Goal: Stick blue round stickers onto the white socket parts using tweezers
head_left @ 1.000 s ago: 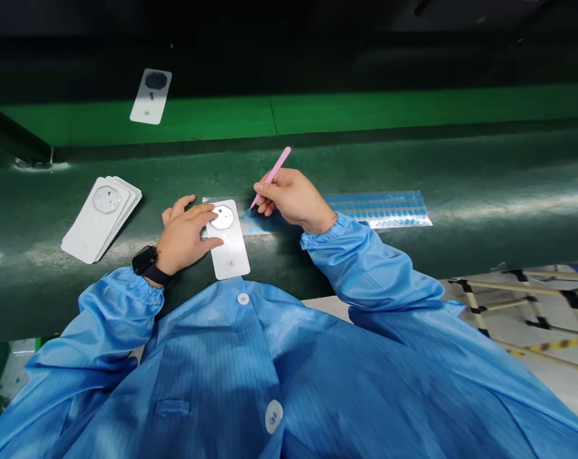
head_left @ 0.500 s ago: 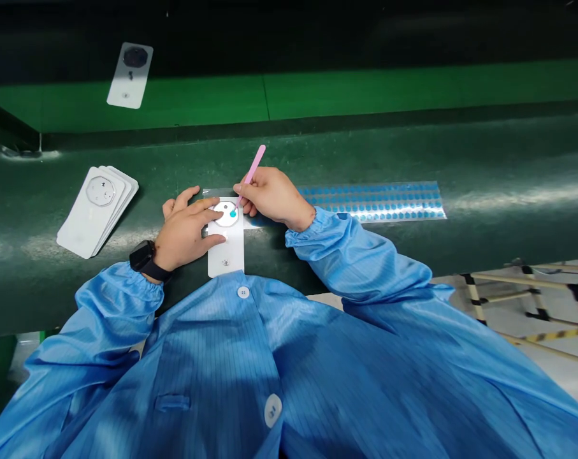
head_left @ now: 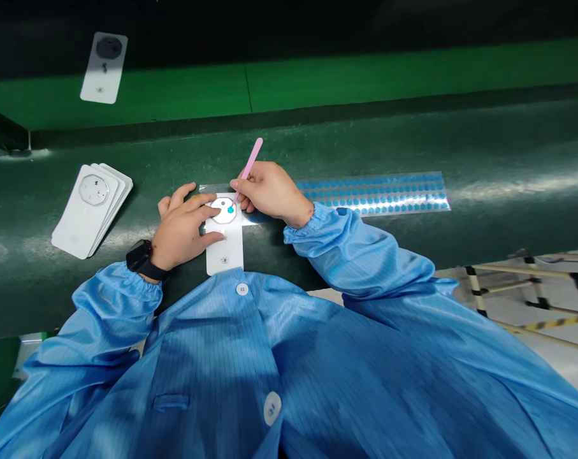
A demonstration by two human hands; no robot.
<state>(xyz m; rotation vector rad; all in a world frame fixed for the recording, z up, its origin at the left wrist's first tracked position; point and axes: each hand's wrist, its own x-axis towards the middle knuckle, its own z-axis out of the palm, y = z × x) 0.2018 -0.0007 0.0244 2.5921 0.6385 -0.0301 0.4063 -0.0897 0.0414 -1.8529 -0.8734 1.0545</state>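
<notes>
Head view: right fingers (head_left: 243,185) grip pink tweezers (head_left: 253,155), slanting down to the blue dot (head_left: 231,210), nearer them than the left. Left fingers (head_left: 203,213), spread, rest on the white panel (head_left: 227,245), long axis toward the body.

Smooth white plastic-looking cards (head_left: 81,217) lie left on a glossy, scuffed green surface (head_left: 384,140), beside shiny blue cloth sleeves (head_left: 111,306).
</notes>
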